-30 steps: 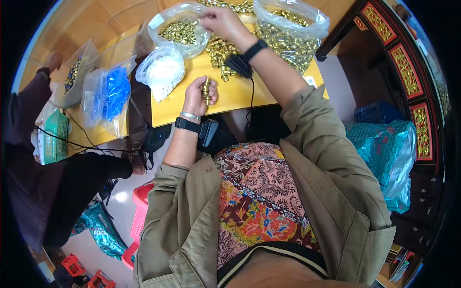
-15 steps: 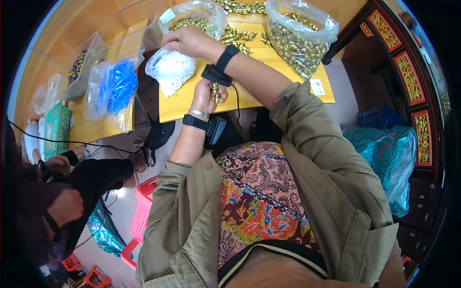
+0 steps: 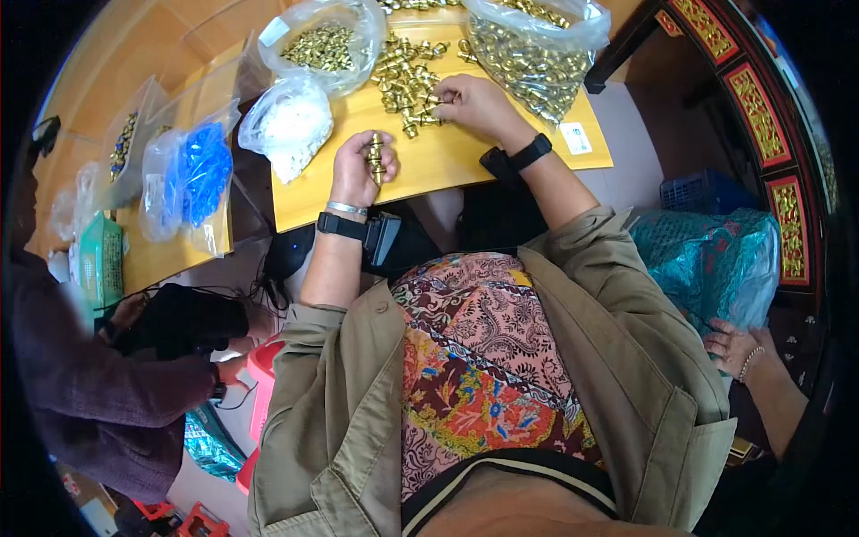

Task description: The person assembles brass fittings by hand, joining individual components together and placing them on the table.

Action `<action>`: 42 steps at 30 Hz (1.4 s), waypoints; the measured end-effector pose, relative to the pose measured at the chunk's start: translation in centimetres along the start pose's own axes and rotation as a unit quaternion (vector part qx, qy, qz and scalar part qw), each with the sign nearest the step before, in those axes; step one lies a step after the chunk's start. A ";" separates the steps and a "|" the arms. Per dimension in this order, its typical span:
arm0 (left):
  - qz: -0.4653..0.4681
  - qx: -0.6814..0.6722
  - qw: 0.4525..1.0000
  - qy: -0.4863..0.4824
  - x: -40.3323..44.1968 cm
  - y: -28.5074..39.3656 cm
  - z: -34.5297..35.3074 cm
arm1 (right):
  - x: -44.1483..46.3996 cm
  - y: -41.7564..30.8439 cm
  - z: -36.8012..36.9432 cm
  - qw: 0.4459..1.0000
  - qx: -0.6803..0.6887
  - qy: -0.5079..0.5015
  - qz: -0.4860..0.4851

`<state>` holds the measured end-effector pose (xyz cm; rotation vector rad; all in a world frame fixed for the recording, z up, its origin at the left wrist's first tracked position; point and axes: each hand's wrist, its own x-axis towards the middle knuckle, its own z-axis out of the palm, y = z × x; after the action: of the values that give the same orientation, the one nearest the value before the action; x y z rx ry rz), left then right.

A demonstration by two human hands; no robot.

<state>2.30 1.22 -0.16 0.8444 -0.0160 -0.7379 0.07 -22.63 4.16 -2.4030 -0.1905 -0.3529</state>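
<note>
Your left grip (image 3: 356, 172) clamps a brass fitting (image 3: 376, 159); your right grip (image 3: 480, 106), hold unclear, is at the brass pile (image 3: 405, 82), a bulging clear bag (image 3: 537, 67) crowding just beyond.

The yellow wooden surface (image 3: 456, 159) over there carries a loose heap of brass fittings (image 3: 407, 76), with an open bag of small brass pieces (image 3: 318, 49) and a bag of white pieces (image 3: 291, 125) on its left. Right of the heap sits a bulging bag of brass parts (image 3: 528, 67), a white label (image 3: 575, 137) nearby.
</note>
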 end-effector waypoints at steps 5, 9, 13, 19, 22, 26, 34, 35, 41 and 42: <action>0.028 0.019 0.999 0.040 -0.1 -0.2 0.1 | -1.4 -0.6 0.5 0.993 -0.102 -0.016 -0.057; 0.029 0.013 0.999 0.028 -0.4 -0.2 0.3 | -1.6 -0.4 0.8 0.988 -0.135 -0.021 -0.077; -0.018 -0.014 0.999 0.035 -0.5 0.5 0.4 | -1.8 -0.1 1.1 0.985 -0.158 -0.028 -0.069; -0.029 0.089 0.995 0.022 1.6 3.7 5.0 | -1.6 1.2 1.5 0.990 -0.065 -0.037 -0.120; 0.007 0.115 0.993 -0.037 4.4 7.2 11.0 | -1.6 0.8 1.2 0.991 -0.063 -0.073 -0.097; 0.047 0.164 0.979 -0.108 12.1 12.3 18.2 | -1.5 1.1 1.6 0.994 0.013 -0.067 -0.085; 0.222 0.265 0.938 -0.037 21.1 10.3 24.8 | -1.2 1.5 1.1 0.991 0.109 -0.080 -0.018; 0.248 0.290 0.924 -0.037 21.2 10.2 24.2 | -1.2 1.4 0.9 0.991 0.112 -0.078 -0.010; 0.268 0.248 0.931 -0.010 14.1 9.9 16.3 | -0.5 2.5 1.1 0.987 0.159 0.023 -0.009; 0.264 0.236 0.935 0.012 11.4 9.1 15.4 | -0.5 2.0 0.4 0.979 0.200 0.040 0.013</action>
<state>11.75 -12.01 13.46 1.2412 -0.3973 -0.2094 0.10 -23.93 2.47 -1.9891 -0.1754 -0.3596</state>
